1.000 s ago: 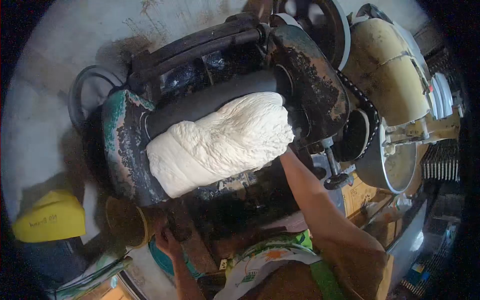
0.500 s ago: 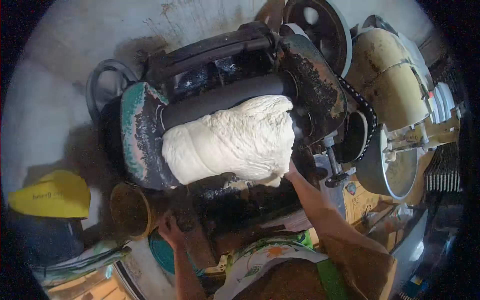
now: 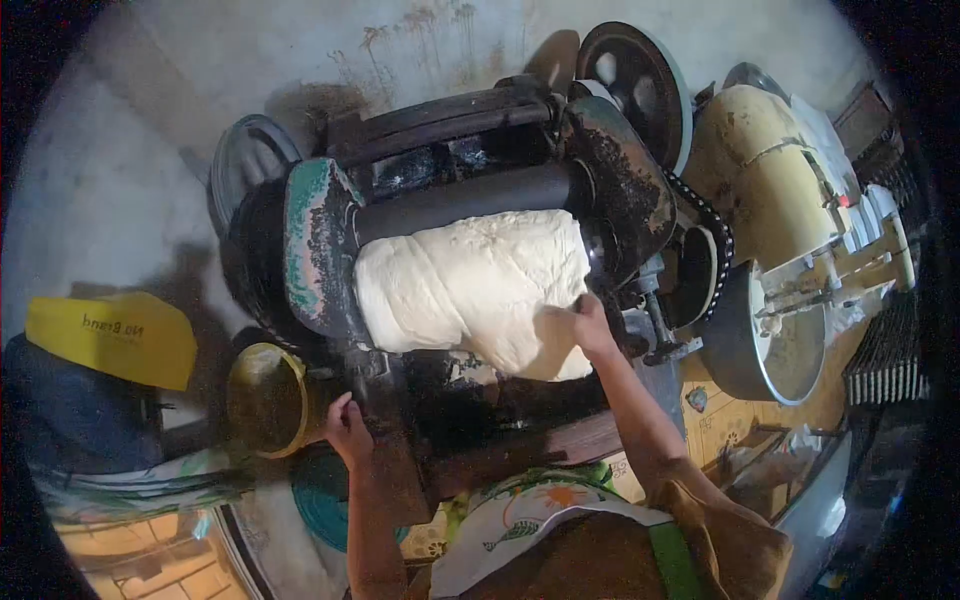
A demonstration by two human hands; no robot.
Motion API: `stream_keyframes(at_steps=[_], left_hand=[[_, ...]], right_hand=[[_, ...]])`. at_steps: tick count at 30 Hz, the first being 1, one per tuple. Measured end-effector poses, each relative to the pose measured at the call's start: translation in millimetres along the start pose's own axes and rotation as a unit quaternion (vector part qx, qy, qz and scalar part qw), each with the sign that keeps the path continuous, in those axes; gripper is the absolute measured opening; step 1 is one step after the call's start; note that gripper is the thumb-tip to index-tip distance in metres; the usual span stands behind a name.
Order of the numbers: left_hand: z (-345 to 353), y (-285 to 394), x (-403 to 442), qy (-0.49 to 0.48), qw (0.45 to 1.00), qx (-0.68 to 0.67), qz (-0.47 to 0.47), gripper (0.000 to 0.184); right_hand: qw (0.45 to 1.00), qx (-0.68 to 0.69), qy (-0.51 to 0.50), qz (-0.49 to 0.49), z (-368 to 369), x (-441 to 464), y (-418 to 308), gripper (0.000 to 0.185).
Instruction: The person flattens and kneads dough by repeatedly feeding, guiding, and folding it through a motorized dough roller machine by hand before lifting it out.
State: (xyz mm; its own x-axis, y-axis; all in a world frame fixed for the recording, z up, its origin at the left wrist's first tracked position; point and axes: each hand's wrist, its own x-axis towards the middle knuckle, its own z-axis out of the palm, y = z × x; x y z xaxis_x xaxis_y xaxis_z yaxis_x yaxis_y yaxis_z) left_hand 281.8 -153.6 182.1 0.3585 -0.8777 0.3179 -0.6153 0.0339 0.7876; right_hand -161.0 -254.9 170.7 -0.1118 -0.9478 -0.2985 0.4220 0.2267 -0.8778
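Note:
A thick sheet of pale dough (image 3: 470,285) lies across the front of a dough sheeter, against its dark roller (image 3: 470,192). The dough's left part looks folded over, and its lower right corner hangs toward me. At that right edge, my right hand (image 3: 592,328) is closed on the dough, thumb near the top and the other fingers partly hidden. My left hand (image 3: 348,432) is beside the sheeter's front left corner, touching no dough. Its fingers are loosely bent and apart, with nothing visible in them.
Worn side housings (image 3: 318,255) flank the roller. A chain (image 3: 715,225) and a large wheel (image 3: 640,95) are on the right, near a mixer (image 3: 765,175) with a metal bowl (image 3: 765,340). A bucket (image 3: 268,400) and a yellow flap (image 3: 110,338) are at left.
My right hand has come up from behind the dough's lower edge to its right side, and the dough's right end now lies flatter and lower. My left hand's fingers have lifted slightly.

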Motion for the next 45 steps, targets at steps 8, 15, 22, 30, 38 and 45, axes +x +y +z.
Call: stream_keyframes(at_steps=[8, 15, 22, 30, 38, 45], left_hand=[[17.7, 41.7, -12.4, 0.062, 0.991, 0.054, 0.105, 0.022], [126.6, 30.7, -76.3, -0.115, 0.939, -0.233, -0.226, 0.042], [222.1, -39.8, -24.5, -0.030, 0.681, -0.552, -0.479, 0.066], [310.4, -215.9, -47.4, -0.346, 0.896, -0.247, -0.130, 0.056], [299.2, -154.3, -5.6, -0.243, 0.615, -0.696, -0.279, 0.052], [285.8, -138.7, 9.4, -0.146, 0.473, -0.759, -0.422, 0.057]], right_hand=[[0.856, -0.404, 0.186, -0.262, 30.8, 32.9, -15.5, 0.063], [0.761, -0.596, 0.120, -0.227, 84.4, -33.7, -82.4, 0.082], [0.626, -0.660, 0.066, -0.410, 120.0, 13.2, -111.2, 0.081], [0.599, -0.641, 0.073, -0.473, 168.4, 135.2, -130.7, 0.068], [0.600, -0.638, 0.100, -0.472, 165.0, 202.9, -125.3, 0.058], [0.579, -0.656, 0.105, -0.472, 150.3, 231.6, -128.1, 0.053]])
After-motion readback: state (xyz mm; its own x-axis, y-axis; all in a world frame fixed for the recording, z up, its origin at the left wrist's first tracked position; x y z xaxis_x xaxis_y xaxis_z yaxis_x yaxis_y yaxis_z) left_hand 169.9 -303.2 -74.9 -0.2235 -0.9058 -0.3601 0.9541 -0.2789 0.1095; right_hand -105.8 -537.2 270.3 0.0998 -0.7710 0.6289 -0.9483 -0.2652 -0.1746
